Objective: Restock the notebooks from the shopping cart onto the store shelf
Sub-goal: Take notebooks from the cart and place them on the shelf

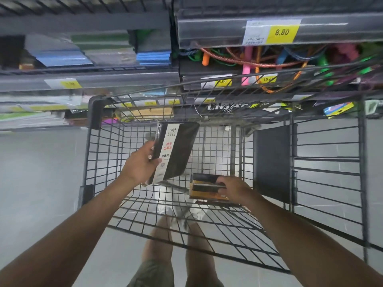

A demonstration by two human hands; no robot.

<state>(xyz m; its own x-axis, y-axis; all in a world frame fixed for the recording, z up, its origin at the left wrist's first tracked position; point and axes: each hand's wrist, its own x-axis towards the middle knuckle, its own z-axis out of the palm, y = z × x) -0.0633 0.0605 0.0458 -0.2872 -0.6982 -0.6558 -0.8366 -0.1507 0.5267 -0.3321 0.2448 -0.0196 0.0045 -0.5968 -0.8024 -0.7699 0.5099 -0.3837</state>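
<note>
My left hand (138, 164) grips a black notebook (176, 151) with a white label band marked 25K, held tilted above the wire shopping cart (93, 154). My right hand (233, 189) reaches down into the cart and is closed on the edge of a black and yellow notebook (204, 186) lying near the cart's bottom. The store shelf (89, 79) with stacked notebooks and folders runs across the upper left, beyond the cart.
A dark panel (271, 164) stands against the cart's right side. The right shelf bay holds tangled coloured skipping ropes (269, 59) under a yellow 8.80 price tag (271, 32). Grey floor lies left of the cart. My legs and shoes show through the cart's mesh.
</note>
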